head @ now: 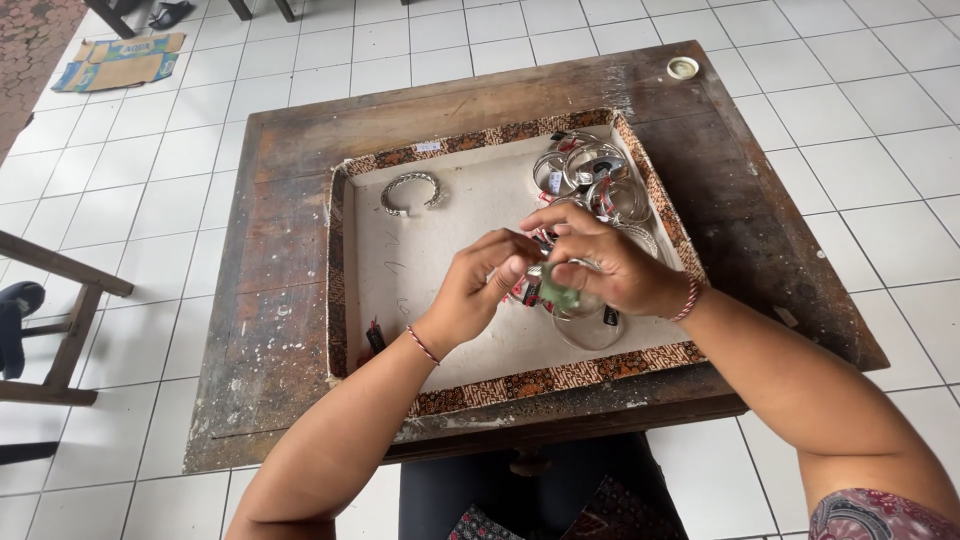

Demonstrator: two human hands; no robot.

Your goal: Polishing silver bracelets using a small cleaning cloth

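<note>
Left hand: pinching a small tag beside the bangle.
Right hand: curled around a silver bangle over the tray.
Worktop: worn wood.

bangle half behind fingers

Floor: square white glazed tiles with grey grout, evenly daylit. Centre: low, worn dark wooden table (paint-flecked top). Left edge: brown wooden chair frame. Top left: flattened brown cardboard piece beside reddish paving.
</note>
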